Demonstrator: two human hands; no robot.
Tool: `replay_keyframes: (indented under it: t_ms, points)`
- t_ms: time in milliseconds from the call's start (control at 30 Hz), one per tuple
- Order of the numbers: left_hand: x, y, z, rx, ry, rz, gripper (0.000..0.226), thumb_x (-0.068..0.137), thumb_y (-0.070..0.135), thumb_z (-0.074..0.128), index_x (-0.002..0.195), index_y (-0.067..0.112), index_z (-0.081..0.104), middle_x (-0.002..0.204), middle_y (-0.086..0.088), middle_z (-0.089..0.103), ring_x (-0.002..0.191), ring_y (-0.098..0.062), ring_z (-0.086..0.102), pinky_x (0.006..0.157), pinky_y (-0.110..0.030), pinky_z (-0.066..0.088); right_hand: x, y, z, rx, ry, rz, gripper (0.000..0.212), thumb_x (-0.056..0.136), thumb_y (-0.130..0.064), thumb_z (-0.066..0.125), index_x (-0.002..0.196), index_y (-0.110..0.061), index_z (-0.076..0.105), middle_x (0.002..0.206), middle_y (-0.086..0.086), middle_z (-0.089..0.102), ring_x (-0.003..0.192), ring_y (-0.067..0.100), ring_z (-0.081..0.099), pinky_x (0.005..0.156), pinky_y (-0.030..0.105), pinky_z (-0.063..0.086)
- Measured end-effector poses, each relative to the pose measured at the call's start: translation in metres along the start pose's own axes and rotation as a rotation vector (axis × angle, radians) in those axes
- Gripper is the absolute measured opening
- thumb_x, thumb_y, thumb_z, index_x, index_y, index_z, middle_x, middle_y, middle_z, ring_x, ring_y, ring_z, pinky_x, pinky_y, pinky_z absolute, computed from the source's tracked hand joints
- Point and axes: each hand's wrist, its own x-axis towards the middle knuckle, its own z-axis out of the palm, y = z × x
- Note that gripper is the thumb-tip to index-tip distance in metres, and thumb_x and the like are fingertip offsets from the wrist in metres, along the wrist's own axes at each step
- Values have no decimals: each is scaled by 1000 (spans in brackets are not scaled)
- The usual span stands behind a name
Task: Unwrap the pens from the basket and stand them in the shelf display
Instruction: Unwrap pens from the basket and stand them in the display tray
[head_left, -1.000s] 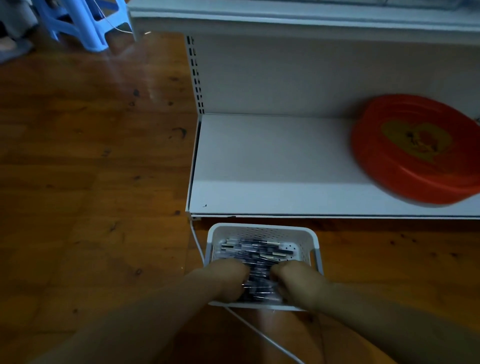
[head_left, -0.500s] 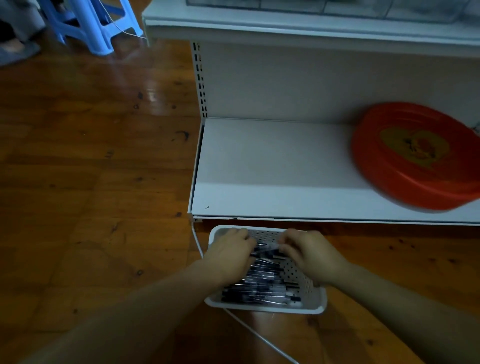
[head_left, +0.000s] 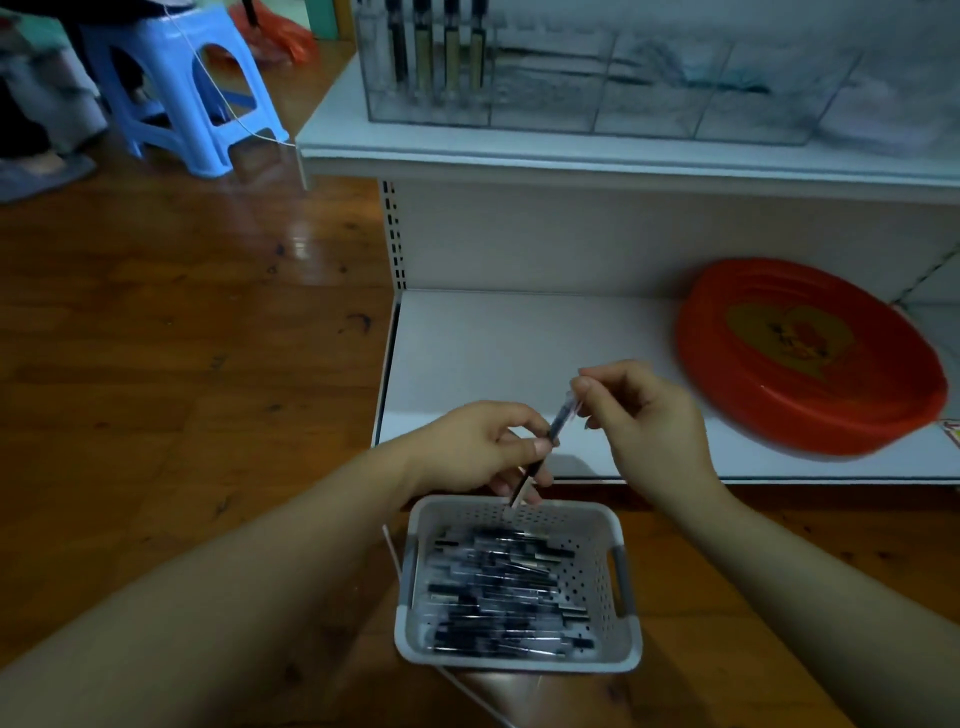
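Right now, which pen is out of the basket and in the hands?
The single wrapped pen held tilted between the left hand and right hand, above the white basket. All other wrapped pens lie flat inside it.

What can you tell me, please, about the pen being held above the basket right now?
The pen is slim and dark, in what looks like a clear wrapper that shows at its upper end. It is tilted, upper end to the right, over the far rim of the white basket. The left hand pinches its middle, with the lower tip poking out below; the right hand pinches the top of the wrapper. It touches nothing but the fingers.
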Motion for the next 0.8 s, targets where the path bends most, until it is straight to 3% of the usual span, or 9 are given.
replay_keyframes:
  t_ms: [167,300,400,500,633,733,800]
  points:
    - [-10,46,-22,-13,106,119,18,101,20,57,108,6,66,102,-13,73,91,-25,74,84,-40,60,25,-41,-7,102,60,-82,3,94,-20,69,97,-21,70,80,-6,72,71,13,69,69,33,59]
    - [-17,72,-39,-86,193,206,20,101,18,55,112,6,68,97,-13,74,90,-29,74,86,-42,60,44,-76,-11,146,-2,-193,25,92,-11,70,114,-23,65,87,-5,69,82,14,69,75,29,59]
    - [-19,86,-47,-127,245,269,20,102,17,54,111,8,69,95,-12,73,90,-27,74,81,-37,61,53,-97,-13,165,-55,-249,39,91,-4,70,123,-23,60,91,1,68,84,14,69,78,25,57]
    - [-22,96,-52,-115,296,325,21,102,18,53,111,10,70,94,-11,74,93,-22,74,76,-30,60,58,-113,-15,170,-93,-282,49,90,-4,71,129,-29,56,95,4,70,86,16,71,83,32,58]
    - [-28,111,-57,-81,366,410,19,100,18,56,108,16,73,92,-11,75,94,-17,72,75,-29,60,68,-134,-16,109,-38,-341,47,90,-6,71,131,-27,57,91,0,73,83,14,72,81,35,59]
    - [-35,128,-61,-6,528,528,14,98,17,60,103,23,72,90,-5,75,88,-11,72,71,-23,58,79,-154,-17,121,27,-407,44,90,-9,72,128,-28,58,88,0,71,80,14,72,79,35,60]
    - [-42,137,-67,136,720,639,11,96,20,64,102,24,72,90,2,75,85,-10,72,72,-28,60,87,-169,-19,135,60,-458,43,90,-12,72,127,-29,57,87,-1,70,80,15,71,78,34,60]
